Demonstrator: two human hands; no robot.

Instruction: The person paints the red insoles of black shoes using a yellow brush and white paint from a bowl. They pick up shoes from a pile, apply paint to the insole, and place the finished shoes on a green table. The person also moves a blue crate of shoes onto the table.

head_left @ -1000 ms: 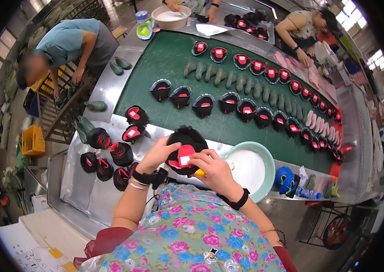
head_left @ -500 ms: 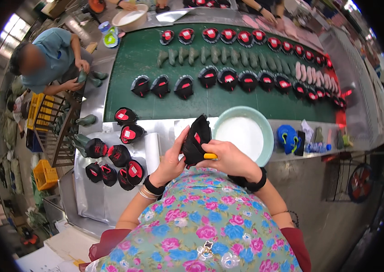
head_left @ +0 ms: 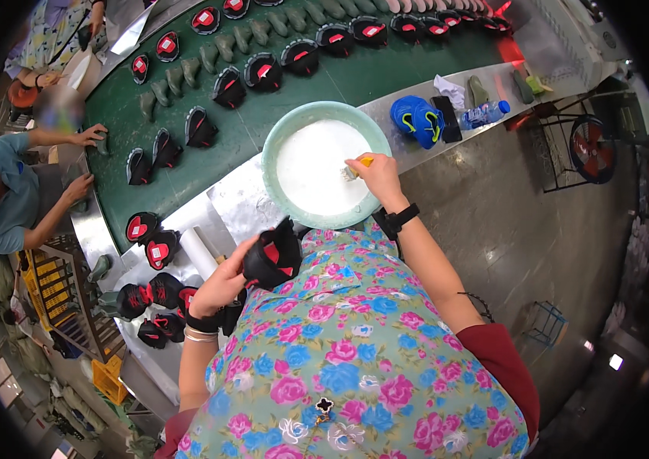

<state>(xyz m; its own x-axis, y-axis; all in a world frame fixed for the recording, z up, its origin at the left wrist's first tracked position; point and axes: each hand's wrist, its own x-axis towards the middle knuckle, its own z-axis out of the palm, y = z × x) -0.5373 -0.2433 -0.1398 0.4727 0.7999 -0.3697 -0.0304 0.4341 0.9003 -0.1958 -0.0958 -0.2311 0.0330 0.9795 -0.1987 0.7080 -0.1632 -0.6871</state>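
- Left hand (head_left: 221, 284) clamps the black-and-red shoe upper (head_left: 273, 256), held close in at the chest, opening turned up.
- Right hand (head_left: 374, 172) pinches a yellow-handled brush (head_left: 357, 169), tip in the white glue of the pale green basin (head_left: 323, 164), just forward of the upper.
- Best done by my read: load the bristles lightly, wipe off on the basin rim, keep the upper steady and tilted toward the brush.
- Edges: basin rim sits under the right wrist; table edge runs just right of it.
- Room: short open path between the hands; finished uppers (head_left: 158, 301) crowd left of the left hand, green conveyor belt (head_left: 233, 141) beyond.
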